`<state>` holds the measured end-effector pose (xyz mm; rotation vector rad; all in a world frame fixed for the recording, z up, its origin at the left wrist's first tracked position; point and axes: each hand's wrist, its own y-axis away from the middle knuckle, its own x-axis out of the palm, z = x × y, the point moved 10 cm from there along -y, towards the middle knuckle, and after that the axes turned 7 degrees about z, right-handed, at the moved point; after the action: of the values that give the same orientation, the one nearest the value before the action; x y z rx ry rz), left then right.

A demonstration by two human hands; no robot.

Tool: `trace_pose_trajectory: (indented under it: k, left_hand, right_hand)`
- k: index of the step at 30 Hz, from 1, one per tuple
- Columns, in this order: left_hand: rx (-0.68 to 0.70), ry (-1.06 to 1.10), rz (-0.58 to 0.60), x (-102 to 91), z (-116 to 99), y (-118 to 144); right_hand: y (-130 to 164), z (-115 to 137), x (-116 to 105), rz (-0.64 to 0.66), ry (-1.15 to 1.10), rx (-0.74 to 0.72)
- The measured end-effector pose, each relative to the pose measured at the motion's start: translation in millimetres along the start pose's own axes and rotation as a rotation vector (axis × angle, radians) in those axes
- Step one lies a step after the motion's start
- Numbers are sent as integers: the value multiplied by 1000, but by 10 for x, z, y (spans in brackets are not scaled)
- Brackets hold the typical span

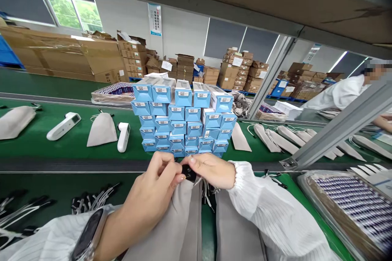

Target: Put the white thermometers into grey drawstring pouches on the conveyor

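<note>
Grey fabric pouches (183, 220) lie nearest, spread under both forearms on the green belt (76, 147). At their top edge the left hand (154, 189) and right hand (211, 170) meet over a small black cord stopper (187, 171). Left thumb and forefinger are closed narrowly on its near side; right fingertips pinch it from the other side, the rest of those fingers curled under. Thin drawstrings (208, 193) trail down from the stopper between two pouches. Left wrist carries a dark watch (87, 234); both arms wear white sleeves, the right cuff gathered at the wrist.

Just beyond the hands stands a stack of blue boxes (183, 120), each end bearing a white label with a square code; the print is too small to read. Left of the stack, white handheld devices (63, 125) and loose pouches rest on the belt. A tray of purple-striped items (364, 206) sits at right. On the far wall hangs a blue-and-white sign (154, 19), its characters illegible.
</note>
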<state>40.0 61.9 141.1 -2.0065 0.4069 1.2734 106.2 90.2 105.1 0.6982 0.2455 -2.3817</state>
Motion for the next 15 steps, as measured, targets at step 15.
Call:
trace_pose_trajectory:
  k: [15]
  left_hand:
    - [-232,107,516,148,432,85]
  right_hand:
    - [154,71,-453,-457,136,-116]
